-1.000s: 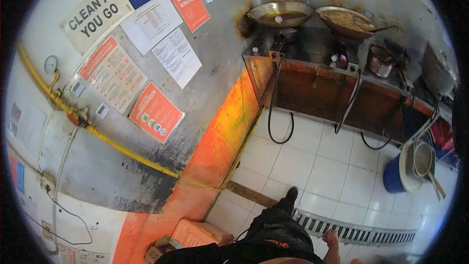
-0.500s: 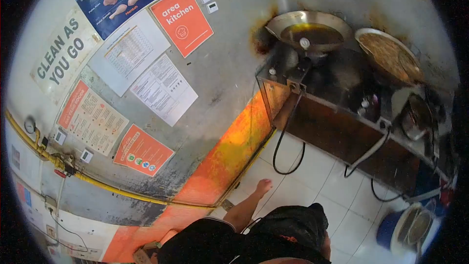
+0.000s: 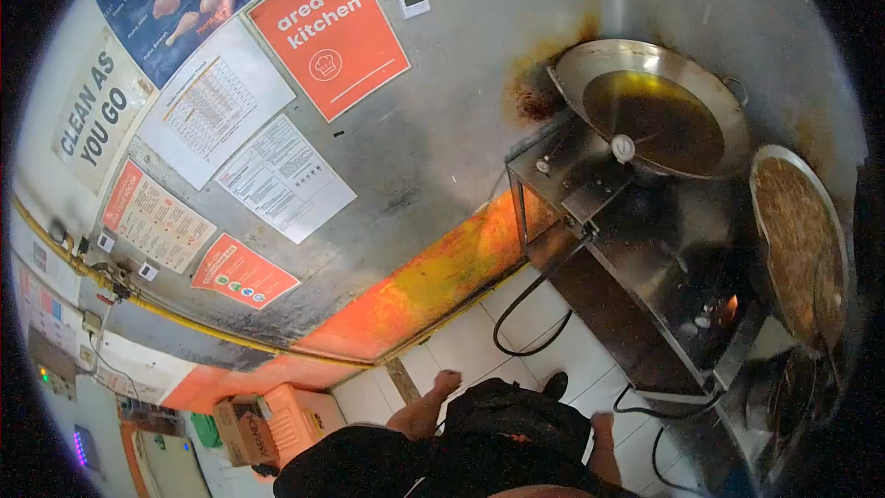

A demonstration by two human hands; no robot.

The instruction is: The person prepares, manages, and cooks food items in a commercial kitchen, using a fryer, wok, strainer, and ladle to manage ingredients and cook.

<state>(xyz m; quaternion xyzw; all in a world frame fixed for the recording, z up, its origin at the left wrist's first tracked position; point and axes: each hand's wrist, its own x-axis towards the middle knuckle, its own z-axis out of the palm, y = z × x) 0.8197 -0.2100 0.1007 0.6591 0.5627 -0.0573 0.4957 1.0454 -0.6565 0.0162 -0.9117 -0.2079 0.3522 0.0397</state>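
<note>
White tiled kitchen floor underfoot — left hand curled shut, empty; right hand near grey steel stove — grip unclear.

Orange poster, on the wall: "area kitchen"
White sign, same wall: "CLEAN AS YOU GO"

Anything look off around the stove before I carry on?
Yes: a brown, burnt-looking stain marks the steel wall just left of the oil-filled wok, and the orange wall band below is smeared with dark grime.
</note>
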